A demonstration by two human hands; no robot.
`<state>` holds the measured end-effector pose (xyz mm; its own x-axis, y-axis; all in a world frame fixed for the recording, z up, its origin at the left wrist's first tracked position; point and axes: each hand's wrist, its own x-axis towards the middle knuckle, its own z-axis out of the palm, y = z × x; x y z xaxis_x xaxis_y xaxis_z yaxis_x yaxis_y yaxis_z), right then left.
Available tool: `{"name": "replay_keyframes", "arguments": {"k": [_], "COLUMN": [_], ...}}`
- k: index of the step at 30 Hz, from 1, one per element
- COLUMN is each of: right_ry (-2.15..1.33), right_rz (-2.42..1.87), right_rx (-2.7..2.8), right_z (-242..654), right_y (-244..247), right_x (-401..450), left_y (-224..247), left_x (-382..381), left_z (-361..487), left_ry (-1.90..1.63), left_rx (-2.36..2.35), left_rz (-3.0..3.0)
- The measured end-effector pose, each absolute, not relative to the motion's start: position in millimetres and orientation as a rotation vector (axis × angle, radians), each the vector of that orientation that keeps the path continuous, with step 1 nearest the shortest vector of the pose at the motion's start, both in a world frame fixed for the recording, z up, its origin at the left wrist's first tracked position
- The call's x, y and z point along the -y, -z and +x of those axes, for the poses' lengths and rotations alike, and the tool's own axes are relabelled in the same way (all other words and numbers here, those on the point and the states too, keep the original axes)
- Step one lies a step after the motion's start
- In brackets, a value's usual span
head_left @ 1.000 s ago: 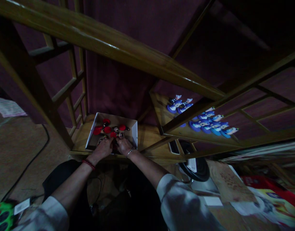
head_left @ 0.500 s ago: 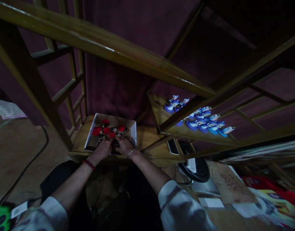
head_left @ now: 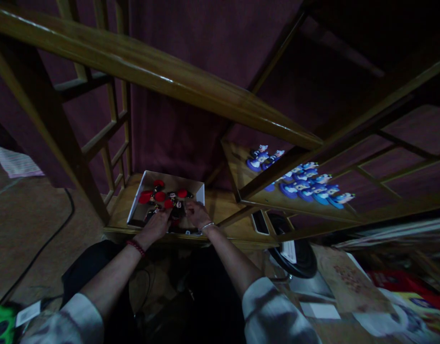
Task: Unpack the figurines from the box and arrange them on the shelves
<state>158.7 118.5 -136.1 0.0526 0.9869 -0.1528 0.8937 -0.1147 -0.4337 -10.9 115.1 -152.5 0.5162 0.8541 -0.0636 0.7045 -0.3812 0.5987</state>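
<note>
An open white-edged box (head_left: 136, 203) stands on the low wooden shelf, with several small black figures with red bases (head_left: 159, 196) lying inside. My left hand (head_left: 158, 225) reaches over the box's near side, its fingertips among the figures; whether it grips one is too dark to tell. Inside the box's right part is my right hand (head_left: 197, 214), fingers curled; anything in them is too small to make out. A dark figure (head_left: 177, 210) lies between my two hands.
Several blue and white figures (head_left: 301, 184) stand on a raised shelf at right. A wooden beam (head_left: 162, 79) crosses above the box. A phone-like dark object (head_left: 260, 222), a round black seat (head_left: 301, 259) and cardboard (head_left: 352, 279) are at lower right.
My right hand has moved right, away from my left hand, uncovering more of the dark figures. My left hand has stayed nearly in place. The view has shifted slightly.
</note>
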Motion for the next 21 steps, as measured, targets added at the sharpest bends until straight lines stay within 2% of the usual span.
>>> {"name": "replay_keyframes", "arguments": {"k": [12, 21], "right_ry": [-0.579, -0.495], "right_rz": [-1.963, -2.075], "right_rx": [1.973, 1.902], "right_z": [149.0, 145.2], "right_y": [147.9, 146.8], "right_x": [-125.6, -121.5], "left_y": [152.4, 157.5], "left_x": [-117.4, -121.2], "left_z": [-10.5, -9.9], "left_ry": [-0.374, -0.318], "left_rx": [-1.251, -1.300], "left_rz": [2.156, 2.161]}}
